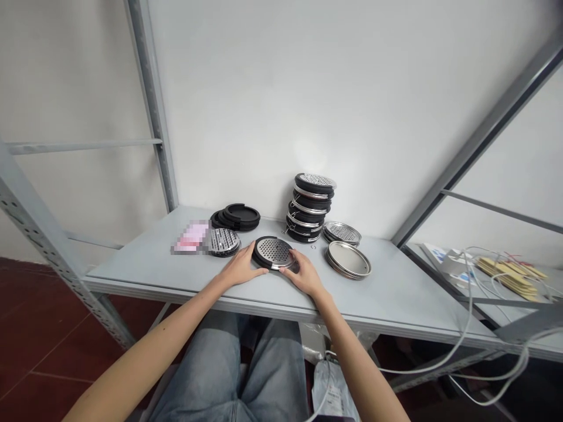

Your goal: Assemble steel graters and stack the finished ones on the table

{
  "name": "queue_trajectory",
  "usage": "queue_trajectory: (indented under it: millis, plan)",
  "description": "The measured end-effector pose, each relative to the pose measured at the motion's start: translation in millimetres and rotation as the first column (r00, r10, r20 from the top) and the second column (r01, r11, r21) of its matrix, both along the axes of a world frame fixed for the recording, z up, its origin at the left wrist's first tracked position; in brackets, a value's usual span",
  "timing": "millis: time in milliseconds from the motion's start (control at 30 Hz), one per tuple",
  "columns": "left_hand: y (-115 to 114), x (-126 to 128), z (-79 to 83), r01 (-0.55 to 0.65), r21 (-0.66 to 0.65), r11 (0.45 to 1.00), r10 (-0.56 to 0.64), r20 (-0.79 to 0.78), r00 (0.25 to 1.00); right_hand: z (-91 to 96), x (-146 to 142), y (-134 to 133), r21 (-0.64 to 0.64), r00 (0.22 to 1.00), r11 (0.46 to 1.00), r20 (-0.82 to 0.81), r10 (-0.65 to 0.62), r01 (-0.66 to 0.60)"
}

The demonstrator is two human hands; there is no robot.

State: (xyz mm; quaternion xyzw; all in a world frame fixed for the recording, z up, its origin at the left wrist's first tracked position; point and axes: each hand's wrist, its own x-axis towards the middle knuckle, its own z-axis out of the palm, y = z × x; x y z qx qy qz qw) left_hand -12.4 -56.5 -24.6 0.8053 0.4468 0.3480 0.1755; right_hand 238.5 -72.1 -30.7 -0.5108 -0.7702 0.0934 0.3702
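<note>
A round perforated metal disc with a black rim lies on the table in front of me. My left hand grips its left edge, fingers behind the rim and thumb at the front. From the right, my right hand holds the opposite edge, its thumb at the silver front part of the rim. To the left sit slotted metal plates and a pile of black rings. Beyond the disc stands a tall stack of black-rimmed metal discs, with small wire clasps along its left side.
Plain metal lids and a perforated plate lie right of the stack. A blurred pink item is at the left. Grey shelf posts flank the table. White cables hang at the right.
</note>
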Motion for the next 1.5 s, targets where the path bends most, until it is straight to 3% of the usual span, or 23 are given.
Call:
queue_trajectory:
  millis: [233, 467, 700, 800, 933, 1067, 1300, 1500]
  plan:
    - [0, -2, -0.8, 0.006, -0.003, 1.000, -0.006, -0.116, 0.993, 2.3, 1, -3, 0.010, 0.999, 1.000, -0.049, 0.000, 0.001]
    - [0, -1, 0.2, -0.033, 0.055, 0.998, 0.033, -0.016, 0.999, 2.9, 3, -4, 0.079, 0.996, 0.996, -0.076, 0.048, -0.041]
    - [-1, -2, 3.7, -0.006, 0.144, 0.989, -0.003, 0.057, 0.998, 7.8, 3, -6, 0.057, 0.928, 0.997, -0.365, 0.073, -0.056]
    - [-2, -2, 3.9, -0.021, 0.169, 0.985, 0.015, 0.036, 0.999, 9.6, 3, -7, 0.041, 0.913, 0.997, -0.402, 0.069, -0.058]
    - [-2, -1, 2.5, -0.053, 0.238, 0.970, 0.050, 0.018, 0.999, 6.5, 4, -4, 0.031, 0.927, 0.998, -0.371, 0.055, -0.047]
    - [1, -1, -0.5, -0.012, 0.331, 0.944, 0.020, -0.021, 1.000, -1.4, 6, 2, 0.008, 0.961, 1.000, -0.277, -0.017, 0.020]
    - [-1, -1, 1.8, 0.021, 0.330, 0.944, 0.014, -0.104, 0.995, -7.7, 10, 9, 0.025, 0.981, 0.993, -0.158, -0.114, 0.119]
    - [2, 11, 5.0, -0.144, 0.271, 0.952, 0.221, -0.280, 0.934, -7.3, 10, 9, 0.035, 0.979, 0.993, -0.176, -0.106, 0.114]
